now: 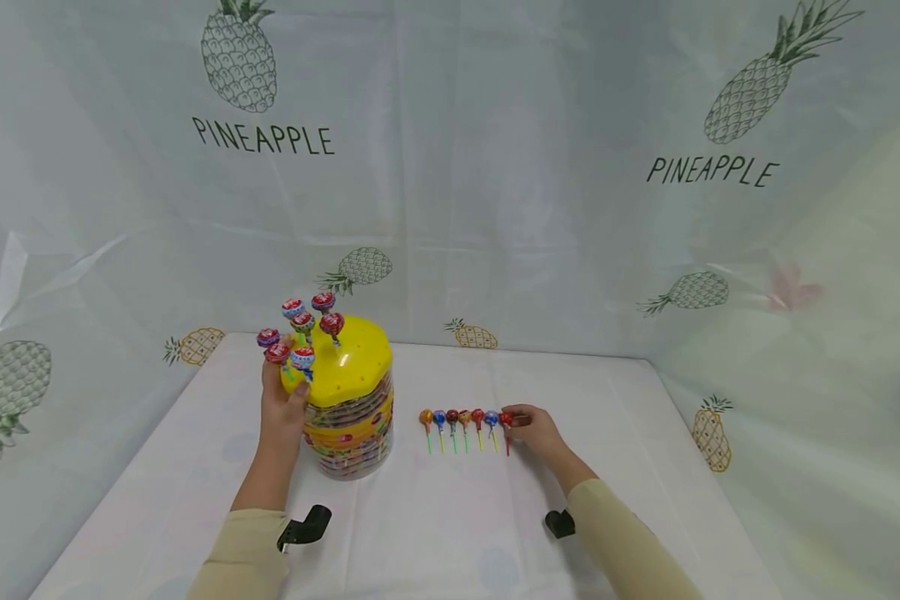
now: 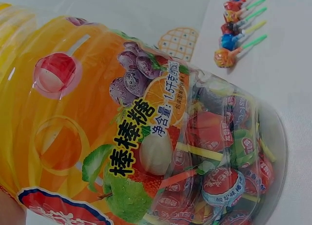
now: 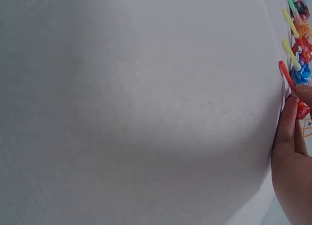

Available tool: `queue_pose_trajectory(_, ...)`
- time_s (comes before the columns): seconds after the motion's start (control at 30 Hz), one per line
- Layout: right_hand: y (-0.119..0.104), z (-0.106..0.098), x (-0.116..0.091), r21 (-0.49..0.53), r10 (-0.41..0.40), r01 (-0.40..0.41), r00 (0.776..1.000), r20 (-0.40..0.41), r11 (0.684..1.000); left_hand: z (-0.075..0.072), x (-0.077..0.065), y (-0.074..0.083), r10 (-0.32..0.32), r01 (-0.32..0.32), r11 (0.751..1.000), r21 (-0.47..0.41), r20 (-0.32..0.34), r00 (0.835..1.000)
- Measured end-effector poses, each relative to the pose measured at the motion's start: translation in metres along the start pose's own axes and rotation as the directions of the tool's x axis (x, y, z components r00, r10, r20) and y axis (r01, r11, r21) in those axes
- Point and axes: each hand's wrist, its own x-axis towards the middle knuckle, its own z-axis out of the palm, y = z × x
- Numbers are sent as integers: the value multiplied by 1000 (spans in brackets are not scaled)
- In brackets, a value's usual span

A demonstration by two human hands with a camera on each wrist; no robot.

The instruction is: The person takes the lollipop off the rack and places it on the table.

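Observation:
In the head view a clear jar of lollipops (image 1: 348,462) stands on the table, topped by a yellow lid (image 1: 360,354). Several wrapped lollipops (image 1: 332,323) stick up from this lid. My left hand (image 1: 279,417) grips the lid's left side, thumb toward the front, other fingers partly hidden by lollipops. To the right, several lollipops (image 1: 465,417) lie in a row, sticks toward me. At the row's right end my right hand (image 1: 538,432) pinches a red lollipop with a red stick (image 3: 286,74) between thumb and fingers, low at the tabletop. The jar's orange label (image 2: 97,117) fills the left wrist view.
A white cloth (image 1: 420,533) covers the table, and a pale sheet printed with pineapples (image 1: 476,337) hangs behind and at the sides. Each wrist carries a black camera mount (image 1: 311,525). The jar stands left of the lollipop row, with a gap between them.

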Motion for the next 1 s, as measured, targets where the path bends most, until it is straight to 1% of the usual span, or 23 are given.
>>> queue_pose_trajectory(0.3, 3, -1, 1, 8, -5, 5, 1000, 11, 1000, 0, 0, 2, 5, -5, 1000, -3, 13, 1000)
queue_pose_trajectory(0.53, 0, -2, -2, 35, 7, -8, 1000, 10, 999, 0, -1, 4, 12, -12, 1000, -7, 21, 1000)
queue_pose_trajectory(0.67, -4, -6, -4, 32, 6, -6, 1000, 4, 999, 1, -2, 3, 20, -20, 1000, -11, 18, 1000)
queue_pose_trajectory(0.77, -13, -11, -4, 29, -19, 20, 1000, -14, 999, 1, -1, 2, 16, -16, 1000, -16, 16, 1000)
queue_pose_trajectory(0.87, -30, -15, -4, 38, -85, 87, 996, -33, 996, 1, -1, 3, 5, -5, 1000, -15, 12, 1000)
queue_pose_trajectory(0.93, -44, -16, -7, 46, -135, 136, 990, -32, 990, 1, -1, 3, 4, -3, 1000, -17, 9, 1000)
queue_pose_trajectory(1.0, -59, -15, -11, 75, -175, 176, 984, -24, 981, 1, -1, 3, 9, -9, 1000, -18, 9, 1000)
